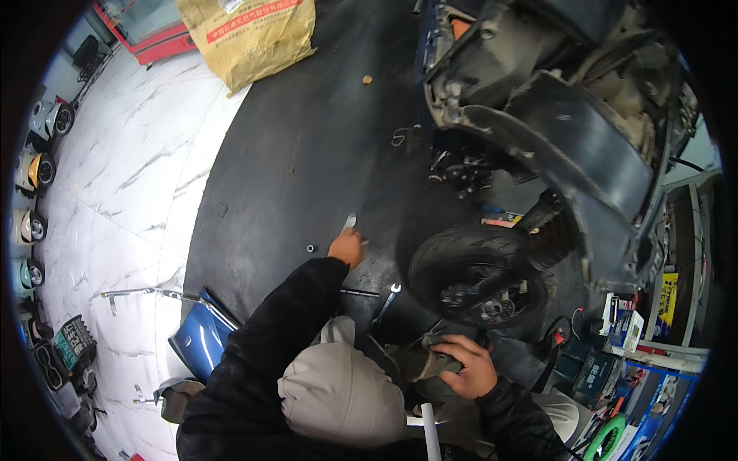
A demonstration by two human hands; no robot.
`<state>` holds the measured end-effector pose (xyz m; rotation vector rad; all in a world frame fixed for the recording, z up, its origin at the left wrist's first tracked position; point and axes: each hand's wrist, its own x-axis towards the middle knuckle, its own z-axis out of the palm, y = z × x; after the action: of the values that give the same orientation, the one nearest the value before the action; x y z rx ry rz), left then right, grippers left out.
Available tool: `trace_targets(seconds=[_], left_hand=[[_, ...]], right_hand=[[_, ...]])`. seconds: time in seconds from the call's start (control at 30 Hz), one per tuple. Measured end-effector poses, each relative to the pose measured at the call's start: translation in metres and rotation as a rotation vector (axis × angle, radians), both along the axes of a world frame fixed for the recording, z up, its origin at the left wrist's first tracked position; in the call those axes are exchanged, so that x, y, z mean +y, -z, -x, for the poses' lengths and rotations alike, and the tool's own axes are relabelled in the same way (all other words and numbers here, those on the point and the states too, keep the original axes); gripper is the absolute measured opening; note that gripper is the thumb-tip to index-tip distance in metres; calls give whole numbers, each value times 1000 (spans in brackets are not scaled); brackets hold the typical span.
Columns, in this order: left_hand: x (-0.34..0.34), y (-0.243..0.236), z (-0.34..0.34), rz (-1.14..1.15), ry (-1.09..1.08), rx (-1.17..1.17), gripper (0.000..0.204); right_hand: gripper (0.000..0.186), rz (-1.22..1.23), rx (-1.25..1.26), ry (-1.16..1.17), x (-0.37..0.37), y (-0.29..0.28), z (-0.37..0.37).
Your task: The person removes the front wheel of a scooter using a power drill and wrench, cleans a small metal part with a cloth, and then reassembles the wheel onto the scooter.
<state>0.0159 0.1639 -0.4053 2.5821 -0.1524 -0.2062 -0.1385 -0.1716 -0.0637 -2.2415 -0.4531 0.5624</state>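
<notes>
A small socket (310, 248) lay on the black floor mat (284, 169); beside it my left hand (347, 248) curled at a pale scrap (351, 220), fingertips hidden, so I couldn't tell its pinch. Next came an open-ended wrench (388, 302), then olive fabric (416, 361) partly covered by my right hand (470, 367), grip unclear.

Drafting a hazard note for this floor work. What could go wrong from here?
1. The small round metal piece lies loose near the left hand; a bump could send it rolling.
2. The open-ended wrench lies on the dark floor close to the tyre, so it might get kicked.
3. The blue panel lies beside the left sleeve; a careless elbow could scratch it.
</notes>
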Motion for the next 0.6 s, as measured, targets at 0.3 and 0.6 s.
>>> trace_targets(seconds=[0.3, 0.6], left_hand=[[22, -259, 27, 541, -75, 229, 45], [-66, -546, 87, 284, 370, -319, 35]], right_hand=[[45, -359, -187, 364, -34, -75, -4], [36, -1496, 449, 736, -12, -131, -15]])
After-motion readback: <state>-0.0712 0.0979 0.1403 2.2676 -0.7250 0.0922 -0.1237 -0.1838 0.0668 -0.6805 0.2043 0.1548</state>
